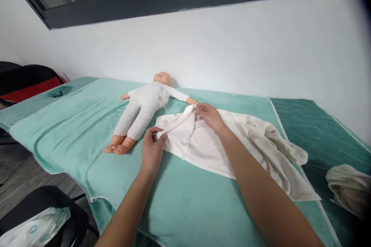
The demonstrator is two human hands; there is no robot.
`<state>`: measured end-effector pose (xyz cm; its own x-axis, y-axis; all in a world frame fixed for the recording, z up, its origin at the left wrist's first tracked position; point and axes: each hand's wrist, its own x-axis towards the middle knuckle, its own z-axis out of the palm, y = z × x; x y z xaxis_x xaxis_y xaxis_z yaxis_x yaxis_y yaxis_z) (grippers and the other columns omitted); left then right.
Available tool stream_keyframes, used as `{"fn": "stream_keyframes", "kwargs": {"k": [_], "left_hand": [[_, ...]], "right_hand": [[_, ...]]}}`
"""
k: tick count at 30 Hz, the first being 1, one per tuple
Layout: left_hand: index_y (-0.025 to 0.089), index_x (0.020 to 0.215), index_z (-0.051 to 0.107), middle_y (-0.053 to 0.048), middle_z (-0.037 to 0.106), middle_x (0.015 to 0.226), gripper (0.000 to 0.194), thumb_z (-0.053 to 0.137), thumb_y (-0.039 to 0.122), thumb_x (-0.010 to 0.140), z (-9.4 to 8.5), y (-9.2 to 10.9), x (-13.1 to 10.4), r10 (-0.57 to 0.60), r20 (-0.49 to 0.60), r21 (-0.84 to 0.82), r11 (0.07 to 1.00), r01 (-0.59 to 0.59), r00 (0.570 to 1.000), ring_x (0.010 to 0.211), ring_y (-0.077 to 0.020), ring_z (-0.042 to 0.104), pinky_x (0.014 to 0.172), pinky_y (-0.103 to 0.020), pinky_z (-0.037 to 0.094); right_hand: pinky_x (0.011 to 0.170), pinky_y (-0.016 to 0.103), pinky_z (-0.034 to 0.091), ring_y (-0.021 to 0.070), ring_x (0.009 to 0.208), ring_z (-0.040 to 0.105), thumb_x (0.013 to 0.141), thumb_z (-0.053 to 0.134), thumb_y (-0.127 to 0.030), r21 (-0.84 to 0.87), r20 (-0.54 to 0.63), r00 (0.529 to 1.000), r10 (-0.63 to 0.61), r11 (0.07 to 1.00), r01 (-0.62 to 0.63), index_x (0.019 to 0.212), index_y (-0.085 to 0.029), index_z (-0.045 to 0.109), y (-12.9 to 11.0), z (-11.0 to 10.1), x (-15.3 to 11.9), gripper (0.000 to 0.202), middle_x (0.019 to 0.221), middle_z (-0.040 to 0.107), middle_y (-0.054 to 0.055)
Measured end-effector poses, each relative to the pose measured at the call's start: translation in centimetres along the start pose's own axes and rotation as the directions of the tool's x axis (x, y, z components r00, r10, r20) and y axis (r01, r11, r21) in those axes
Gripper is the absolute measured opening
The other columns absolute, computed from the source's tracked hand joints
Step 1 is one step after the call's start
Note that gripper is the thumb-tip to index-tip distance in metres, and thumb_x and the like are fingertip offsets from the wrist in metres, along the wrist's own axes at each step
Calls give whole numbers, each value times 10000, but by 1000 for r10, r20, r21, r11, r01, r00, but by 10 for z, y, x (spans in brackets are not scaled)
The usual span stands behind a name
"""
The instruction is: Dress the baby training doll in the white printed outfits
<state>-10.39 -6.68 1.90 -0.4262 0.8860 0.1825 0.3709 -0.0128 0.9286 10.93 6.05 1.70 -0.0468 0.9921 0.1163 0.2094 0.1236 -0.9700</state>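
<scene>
A white baby garment (211, 148) with small printed patterns lies spread out on the green blanket (185, 204). My left hand (152, 147) pinches its near left edge between thumb and fingers. At the far left edge, my right hand (211, 116) grips the cloth in the same way, and the edge between my hands is slightly lifted and folded over. To the left a baby doll (149, 98) in a white bodysuit lies on its back, head toward the wall, bare feet toward me. One doll hand is close beside my right fingertips.
A bundled cloth (349, 187) rests on the darker green cover (307, 139) at the right. At lower left, a black chair (62, 204) carries a patterned white package (37, 229). Another chair (31, 81) stands at far left. The white wall (220, 50) closes off the back.
</scene>
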Motion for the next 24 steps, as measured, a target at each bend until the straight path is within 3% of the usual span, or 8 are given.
{"fn": "stream_keyframes", "kwargs": {"k": [5,9,12,14,16,18,24], "left_hand": [[237,1105,567,-58,619,1209,267,553,192,842,6,-11,-1,185,-112,-29,981,-190,976,1128,-202,585,864,-325,501],[226,1050,568,-79,611,1192,173,510,184,892,8,-9,-14,434,-105,210,889,-406,895,1167,-223,557,996,-410,451],[223,1016,593,-65,665,1030,130,491,224,934,10,-2,-24,581,195,264,745,-612,791,1012,-211,595,920,-393,464],[224,935,624,-52,677,919,151,477,254,953,13,2,-28,588,441,250,645,-722,679,903,-201,592,837,-372,457],[217,848,632,-47,662,848,215,466,284,965,15,4,-29,568,562,248,579,-777,602,840,-193,573,789,-360,439],[207,794,617,-42,631,791,266,447,298,977,16,4,-30,563,570,268,560,-784,598,781,-179,548,743,-343,424],[203,730,553,-30,578,704,290,442,293,982,13,1,-30,621,452,329,551,-767,640,709,-169,505,687,-322,380]], "right_hand": [[972,365,481,163,914,617,783,612,-189,-188,-6,992,-126,974,122,1159,-197,636,11,3,-1,377,1178,633,62],[1074,389,394,222,1085,559,797,615,-179,-379,49,963,-264,887,262,1182,-193,657,16,8,-5,388,1212,581,94],[1107,418,349,260,1184,496,851,570,-203,-550,95,938,-333,768,328,1248,-172,619,20,8,-5,401,1220,567,121],[1101,422,352,265,1195,487,880,536,-211,-578,110,936,-334,744,333,1280,-162,589,23,7,-5,406,1240,571,128],[1088,419,362,261,1187,500,904,497,-205,-583,131,936,-328,738,340,1288,-152,574,24,5,-5,395,1254,590,129],[1082,423,367,262,1200,508,925,464,-204,-595,156,935,-319,725,347,1308,-147,556,22,5,-7,398,1288,600,131],[1142,461,292,289,1374,413,952,458,-225,-669,182,939,-292,663,336,1445,-143,442,9,8,-32,499,1496,477,142]]}}
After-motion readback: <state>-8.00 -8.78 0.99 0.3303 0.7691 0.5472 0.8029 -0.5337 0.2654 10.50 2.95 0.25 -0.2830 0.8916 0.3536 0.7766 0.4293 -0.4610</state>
